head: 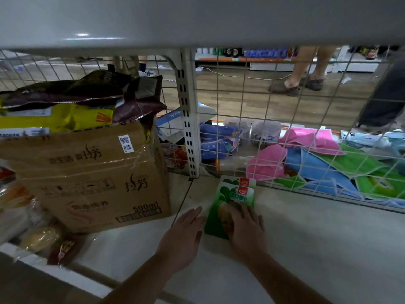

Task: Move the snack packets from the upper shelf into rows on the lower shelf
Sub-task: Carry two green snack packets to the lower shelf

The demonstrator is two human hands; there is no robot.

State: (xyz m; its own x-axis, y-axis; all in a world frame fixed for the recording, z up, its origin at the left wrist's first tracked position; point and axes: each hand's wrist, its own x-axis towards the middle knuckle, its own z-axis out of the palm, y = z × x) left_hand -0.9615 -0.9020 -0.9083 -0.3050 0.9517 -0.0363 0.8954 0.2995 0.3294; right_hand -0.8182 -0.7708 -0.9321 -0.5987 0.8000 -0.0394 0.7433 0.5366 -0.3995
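Right hand flat on green packets, left hand beside, fingers straight, cardboard box left, wire mesh behind

Wire mesh back, wood-look floor, white slotted upright, dim light

Both bare forearms reach forward from below, the left hand lying palm down with its fingers straight and close together, the right hand just beside it, also palm down, its fingers slightly spread and pressing flat on a green packet.
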